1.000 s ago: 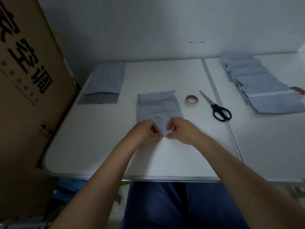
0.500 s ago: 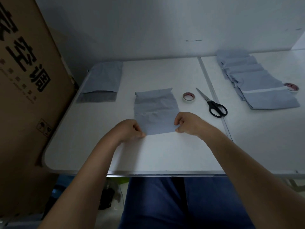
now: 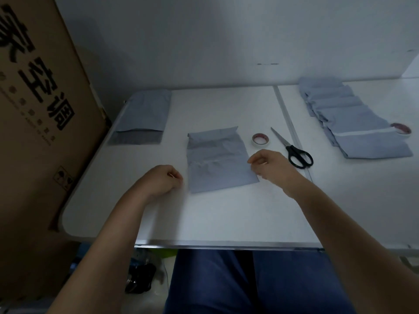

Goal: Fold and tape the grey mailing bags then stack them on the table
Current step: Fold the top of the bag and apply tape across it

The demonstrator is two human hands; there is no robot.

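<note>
A grey mailing bag point(image 3: 217, 162) is laid flat near the middle of the tabletop point(image 3: 226, 218), its far end already turned over into a fold, its near edge pointing toward the front edge. The left hand point(image 3: 162, 180) is rested on the tabletop just beside the bag's near left corner, fingers loosely curled with nothing held. The right hand point(image 3: 269, 165) is hovered at the bag's right edge, fingers loosely curled; whether the edge is touched or pinched cannot be told.

Just right of the bag, a tape roll point(image 3: 260, 140) and a pair of scissors point(image 3: 292, 148) are set, close to the seam in the tabletop. A folded bag point(image 3: 145, 114) is placed toward the far left corner, and a fanned row of bags point(image 3: 353, 118) is spread toward the far right, with a second tape roll point(image 3: 401, 129) at its right side.

The step in hand is judged to be the folding of the central bag, with taping not yet begun. The next move is expected to call for the fold to be pressed down with one hand while the tape is fetched and a strip cut, since the creased plastic is likely to spring open if released.
</note>
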